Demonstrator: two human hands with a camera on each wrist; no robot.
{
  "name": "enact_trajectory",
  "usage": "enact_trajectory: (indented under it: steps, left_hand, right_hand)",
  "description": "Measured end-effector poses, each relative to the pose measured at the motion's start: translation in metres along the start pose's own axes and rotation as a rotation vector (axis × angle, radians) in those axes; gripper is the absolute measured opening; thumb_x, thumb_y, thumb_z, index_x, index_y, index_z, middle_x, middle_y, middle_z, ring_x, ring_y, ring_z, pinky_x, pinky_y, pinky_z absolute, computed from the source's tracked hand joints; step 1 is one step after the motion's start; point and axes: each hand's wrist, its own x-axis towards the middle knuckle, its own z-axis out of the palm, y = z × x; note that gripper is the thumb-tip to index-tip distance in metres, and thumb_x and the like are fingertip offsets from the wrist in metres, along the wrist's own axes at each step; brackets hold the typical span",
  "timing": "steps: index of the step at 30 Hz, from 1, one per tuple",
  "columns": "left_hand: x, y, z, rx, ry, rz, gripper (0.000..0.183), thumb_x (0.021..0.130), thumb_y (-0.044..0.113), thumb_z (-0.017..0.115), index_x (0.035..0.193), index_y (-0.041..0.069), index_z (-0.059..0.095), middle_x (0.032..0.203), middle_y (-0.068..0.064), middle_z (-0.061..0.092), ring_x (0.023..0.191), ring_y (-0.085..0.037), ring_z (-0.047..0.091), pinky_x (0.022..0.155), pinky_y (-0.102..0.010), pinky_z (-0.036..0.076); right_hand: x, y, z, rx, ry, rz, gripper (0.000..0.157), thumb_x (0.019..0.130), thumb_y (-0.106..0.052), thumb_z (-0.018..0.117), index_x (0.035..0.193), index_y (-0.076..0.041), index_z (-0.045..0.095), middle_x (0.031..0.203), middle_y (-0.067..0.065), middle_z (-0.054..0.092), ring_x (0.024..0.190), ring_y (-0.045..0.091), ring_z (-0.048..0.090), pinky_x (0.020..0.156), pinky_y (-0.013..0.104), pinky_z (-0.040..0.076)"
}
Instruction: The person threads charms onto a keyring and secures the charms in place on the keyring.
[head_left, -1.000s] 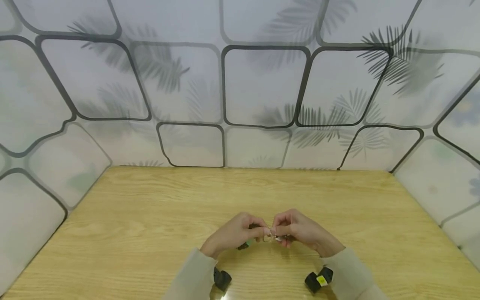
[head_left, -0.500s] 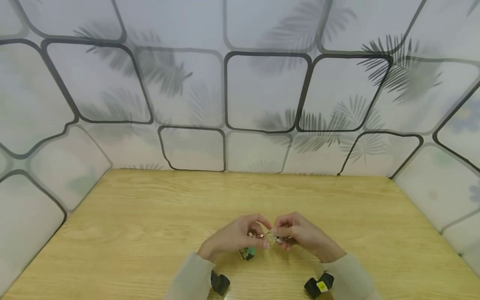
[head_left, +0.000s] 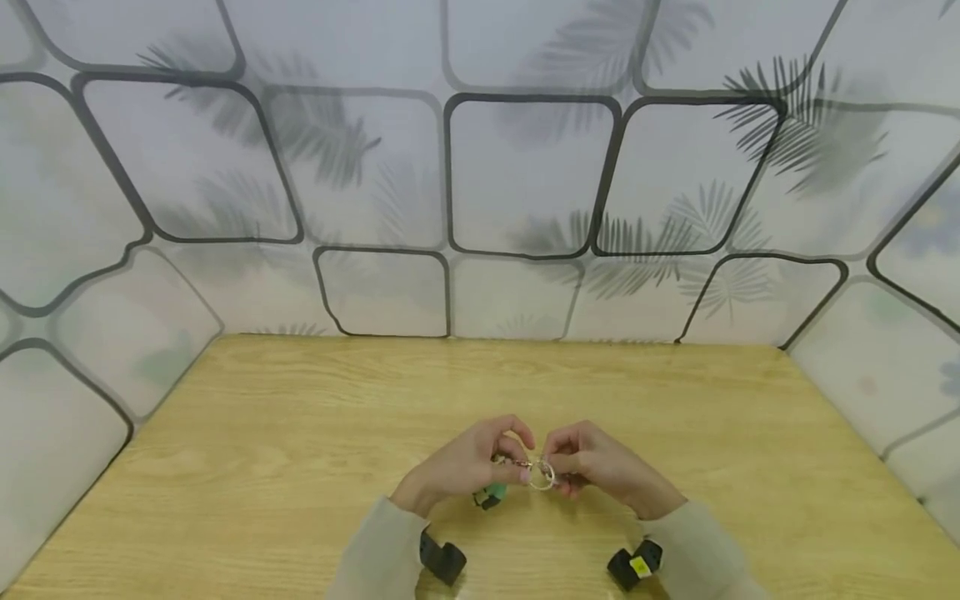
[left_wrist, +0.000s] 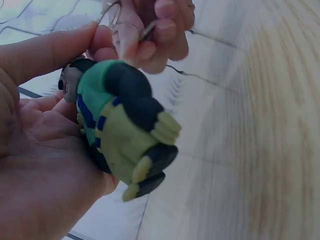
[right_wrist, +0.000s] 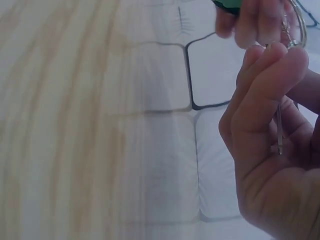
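Both hands meet over the table around a metal key ring. My left hand holds the keychain, thumb against the ring's left side and index finger arched above it. From that hand hangs a small figurine with a green top, black limbs and yellowish trousers, lying along the palm in the left wrist view. A short chain links it to the ring. My right hand pinches at the ring's right side. A thin metal piece, seen edge-on, runs down behind its curled fingers; its kind is unclear.
The wood-grain table spreads around the hands. A patterned panel rises at its back, with more panels at both sides. Black camera mounts sit at the wrists, below the sleeves.
The left index finger has lifted off the ring, and the left hand has shifted slightly left. More of the ring and figurine shows. The right hand keeps its pinch nearly in place.
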Motion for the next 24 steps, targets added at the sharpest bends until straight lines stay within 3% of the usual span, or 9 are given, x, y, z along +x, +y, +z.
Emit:
enact_trajectory:
  steps: [6,10,13,20,24]
  left_hand:
    - [-0.002,0.005,0.001,-0.049,0.011,-0.037,0.027,0.092,-0.007,0.064,0.114,-0.005,0.049,0.084,0.002,0.066,0.078,-0.01,0.058,0.074,-0.023,0.044]
    - [-0.001,0.003,0.001,-0.137,0.131,-0.111,0.03,0.091,-0.002,0.062,0.116,-0.003,0.045,0.085,-0.002,0.065,0.078,-0.014,0.06,0.075,-0.027,0.047]
    - [0.0,0.001,0.001,-0.159,0.215,-0.131,0.03,0.092,0.002,0.062,0.117,-0.001,0.044,0.087,-0.004,0.065,0.081,-0.017,0.063,0.078,-0.029,0.049]
    - [0.0,-0.001,0.001,-0.074,0.264,-0.075,0.017,0.093,-0.004,0.06,0.102,0.002,0.047,0.078,-0.003,0.059,0.078,-0.014,0.06,0.071,-0.026,0.046]
    - [-0.001,0.002,0.003,0.007,0.254,-0.045,0.019,0.091,-0.007,0.06,0.096,0.005,0.046,0.076,-0.001,0.054,0.072,-0.013,0.054,0.065,-0.025,0.042]
  right_hand:
    - [0.004,-0.006,0.01,-0.099,0.0,-0.048,0.022,0.096,0.002,0.061,0.087,0.021,0.055,0.066,-0.002,0.06,0.054,0.003,0.053,0.049,0.017,0.044]
    - [0.005,-0.008,0.013,-0.14,0.079,-0.039,0.02,0.097,0.002,0.061,0.084,0.016,0.059,0.065,0.001,0.058,0.053,0.006,0.052,0.048,0.018,0.044]
    - [0.004,-0.006,0.01,-0.102,0.124,-0.036,0.02,0.1,0.0,0.058,0.083,0.01,0.059,0.067,0.003,0.058,0.053,0.007,0.052,0.048,0.019,0.045]
    - [0.003,0.004,0.0,0.077,0.066,-0.055,0.023,0.104,-0.006,0.056,0.081,-0.005,0.061,0.071,0.001,0.056,0.056,0.006,0.051,0.05,0.018,0.044]
    - [0.004,0.005,0.0,0.076,0.027,-0.07,0.025,0.103,-0.007,0.057,0.08,0.002,0.058,0.07,0.0,0.055,0.056,0.005,0.05,0.049,0.017,0.043]
